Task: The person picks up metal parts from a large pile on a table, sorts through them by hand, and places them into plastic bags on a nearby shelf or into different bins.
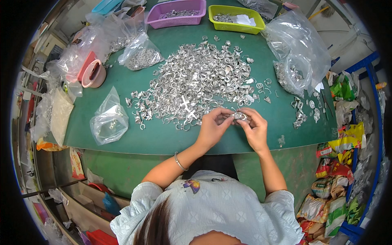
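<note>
Between the fingertips of my left hand [216, 127] and my right hand [254, 127] are a few silver-coloured metal rings [239, 116], held just above the near side of the table. Beyond my hands spreads a large heap of similar metal rings [202, 73], many of them open bands. A pale cross-shaped piece [187, 107] lies on the heap's near part, left of my left hand. How many rings each hand grips is partly hidden by the fingers.
The green table [159, 141] also bears a purple basket [176, 23], a yellow-green basket [237, 29], a bag of small rings [142, 58], a crumpled clear bag [109, 122], a pink tub [95, 75], a large plastic bag [297, 46] and loose metal pieces [298, 111] at right.
</note>
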Tool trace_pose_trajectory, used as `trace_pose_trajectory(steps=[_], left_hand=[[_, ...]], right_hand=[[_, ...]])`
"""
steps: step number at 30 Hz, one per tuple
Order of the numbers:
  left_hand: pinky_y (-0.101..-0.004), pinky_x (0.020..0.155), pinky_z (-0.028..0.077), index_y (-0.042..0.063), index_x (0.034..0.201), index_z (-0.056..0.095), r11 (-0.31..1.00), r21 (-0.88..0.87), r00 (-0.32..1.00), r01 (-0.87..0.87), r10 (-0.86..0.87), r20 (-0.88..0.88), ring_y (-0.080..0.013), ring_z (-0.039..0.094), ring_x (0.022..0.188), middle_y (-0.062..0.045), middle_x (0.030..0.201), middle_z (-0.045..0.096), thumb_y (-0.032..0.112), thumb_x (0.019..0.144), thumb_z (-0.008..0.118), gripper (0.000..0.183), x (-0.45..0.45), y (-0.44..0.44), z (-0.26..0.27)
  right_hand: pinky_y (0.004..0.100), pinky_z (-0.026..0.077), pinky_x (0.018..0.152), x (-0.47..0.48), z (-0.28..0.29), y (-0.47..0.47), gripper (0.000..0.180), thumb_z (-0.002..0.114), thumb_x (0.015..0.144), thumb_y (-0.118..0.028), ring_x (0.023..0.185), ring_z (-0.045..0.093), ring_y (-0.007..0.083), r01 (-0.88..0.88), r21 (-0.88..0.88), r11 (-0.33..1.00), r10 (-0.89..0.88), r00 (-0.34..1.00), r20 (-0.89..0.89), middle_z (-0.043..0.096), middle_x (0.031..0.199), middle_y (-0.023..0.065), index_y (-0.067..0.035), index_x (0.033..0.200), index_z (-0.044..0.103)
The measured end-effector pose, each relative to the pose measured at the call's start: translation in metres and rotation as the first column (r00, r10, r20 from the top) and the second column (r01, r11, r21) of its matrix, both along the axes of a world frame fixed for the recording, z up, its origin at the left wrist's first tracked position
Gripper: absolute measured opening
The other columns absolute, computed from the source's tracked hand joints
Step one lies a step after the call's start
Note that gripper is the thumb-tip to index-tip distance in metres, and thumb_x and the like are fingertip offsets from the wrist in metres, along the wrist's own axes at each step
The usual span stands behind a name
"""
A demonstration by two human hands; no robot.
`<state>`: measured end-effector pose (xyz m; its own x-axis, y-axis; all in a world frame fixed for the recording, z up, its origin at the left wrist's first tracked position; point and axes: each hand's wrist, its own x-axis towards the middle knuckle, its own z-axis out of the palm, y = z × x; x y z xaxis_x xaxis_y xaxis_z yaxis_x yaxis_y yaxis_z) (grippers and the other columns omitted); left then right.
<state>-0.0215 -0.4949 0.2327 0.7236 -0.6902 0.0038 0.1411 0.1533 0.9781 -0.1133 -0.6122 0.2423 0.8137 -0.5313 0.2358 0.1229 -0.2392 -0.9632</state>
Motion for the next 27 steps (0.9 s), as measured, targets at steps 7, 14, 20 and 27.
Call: trace_pose_trajectory(steps=[7, 14, 20, 27], left_hand=[[-0.0235, 0.067, 0.051, -0.004, 0.091, 0.061, 0.994, 0.048, 0.88, -0.095, 0.062, 0.471, -0.0138, 0.061, 0.075, -0.008, 0.084, 0.061, -0.005, 0.08, 0.058, 0.011, -0.003, 0.009, 0.015], [-0.0248, 0.066, 0.048, -0.003, 0.092, 0.062, 0.994, 0.005, 0.914, 0.113, -0.106, 0.392, -0.0145, 0.059, 0.075, -0.009, 0.088, 0.059, -0.003, 0.076, 0.062, 0.015, 0.008, 0.007, 0.014], [-0.0237, 0.066, 0.046, -0.002, 0.088, 0.062, 0.974, -0.154, 0.974, 0.165, -0.137, 0.179, -0.0119, 0.054, 0.077, -0.007, 0.091, 0.055, -0.001, 0.075, 0.065, 0.013, 0.008, 0.007, 0.003], [-0.0201, 0.065, 0.041, -0.001, 0.079, 0.059, 0.974, -0.157, 0.987, 0.16, -0.154, 0.051, -0.0086, 0.049, 0.077, -0.004, 0.089, 0.048, 0.002, 0.075, 0.066, 0.009, -0.003, 0.004, 0.003]], right_hand=[[0.0251, 0.05, 0.062, -0.005, 0.016, 0.008, 0.032, 0.062, 0.073, 0.006, 0.075, 0.061, 0.016, 0.047, -0.487, 0.872, -0.081, 0.996, -0.049, 0.06, 0.096, 0.0151, 0.005, 0.105, 0.057], [0.02, 0.045, 0.06, -0.015, 0.008, 0.001, 0.03, 0.055, 0.086, -0.003, 0.069, 0.055, 0.0083, -0.105, 0.466, 0.879, 0.169, 0.981, -0.098, 0.059, 0.086, 0.0057, 0.006, 0.114, 0.052], [0.0221, 0.041, 0.06, -0.019, 0.009, 0.005, 0.029, 0.046, 0.093, -0.015, 0.068, 0.051, 0.0097, -0.263, 0.634, 0.727, 0.356, 0.934, -0.021, 0.056, 0.08, 0.0047, 0.004, 0.114, 0.048], [0.0267, 0.04, 0.056, -0.015, 0.003, 0.029, 0.027, 0.037, 0.095, -0.03, 0.066, 0.05, 0.0139, -0.337, 0.929, 0.156, 0.207, 0.93, 0.303, 0.052, 0.075, 0.0042, -0.006, 0.098, 0.05]])
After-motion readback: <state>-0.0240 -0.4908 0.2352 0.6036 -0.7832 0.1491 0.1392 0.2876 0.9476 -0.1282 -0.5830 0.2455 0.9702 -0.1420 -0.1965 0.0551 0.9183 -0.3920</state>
